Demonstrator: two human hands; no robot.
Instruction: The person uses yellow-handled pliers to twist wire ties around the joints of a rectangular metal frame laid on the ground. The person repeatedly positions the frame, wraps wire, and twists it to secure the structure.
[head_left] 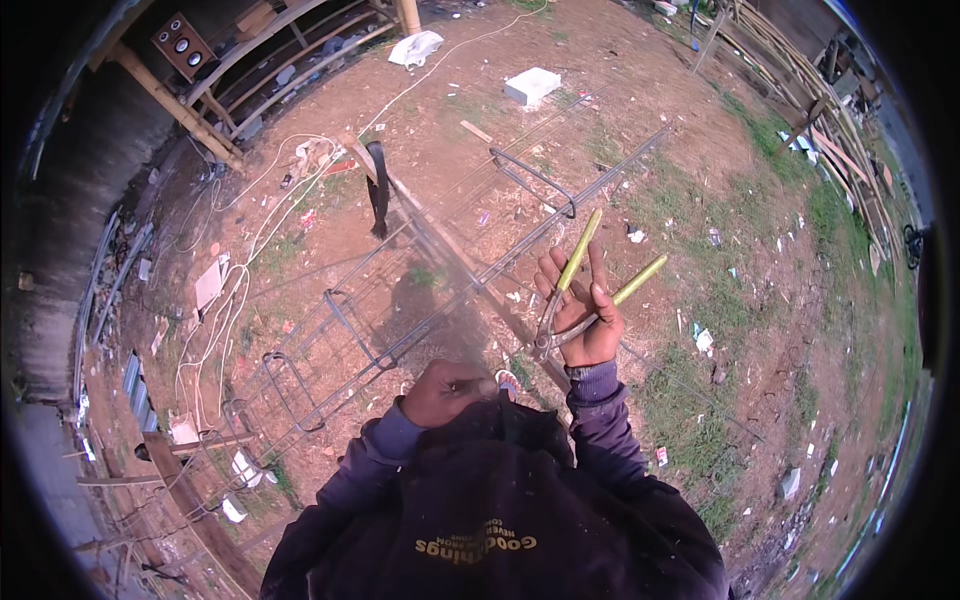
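In my upturned right hand rest nippers with yellow-green handles. The handles spread apart, one along the fingers and one beside the thumb, and the jaw end lies near the wrist. My left hand is curled closed in front of my dark jacket; whatever its fingers hold is hidden. Beyond both hands stretches a rebar cage of long steel bars, running from lower left to upper right. Bent rectangular stirrups sit along it. A wooden beam crosses under or against the bars.
A dark looped bundle hangs at the beam's far end. Pale cable snakes over the ground at left. A white block lies far ahead. Wooden planks stand lower left, a speaker upper left, bamboo poles at right.
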